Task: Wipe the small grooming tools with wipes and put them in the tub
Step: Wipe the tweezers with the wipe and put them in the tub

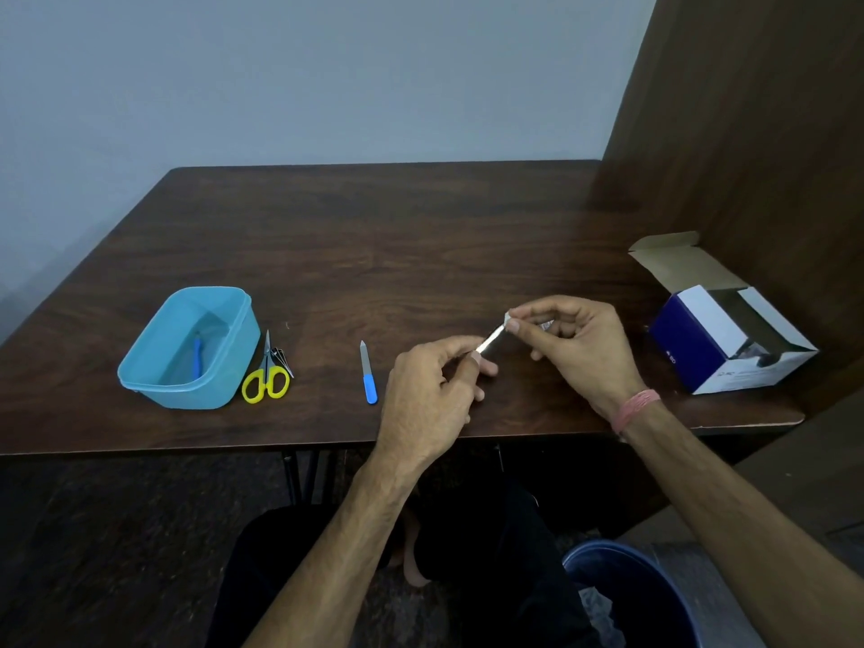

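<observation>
A: Left of the hands, what is finished?

B: The tub (187, 348) holds one blue-handled tool (196, 360). Just right of the tub lie yellow scissors (265, 383) with what may be clippers (282, 358), then a nail file (368, 374); all are unplaced.

A: And the hands?

B: The left hand (430, 395) pinches a thin metal tool (488, 341); the right hand (575, 343) pinches a wipe (507, 317) round its tip. The box (729, 339) stands farthest from the tub.
</observation>
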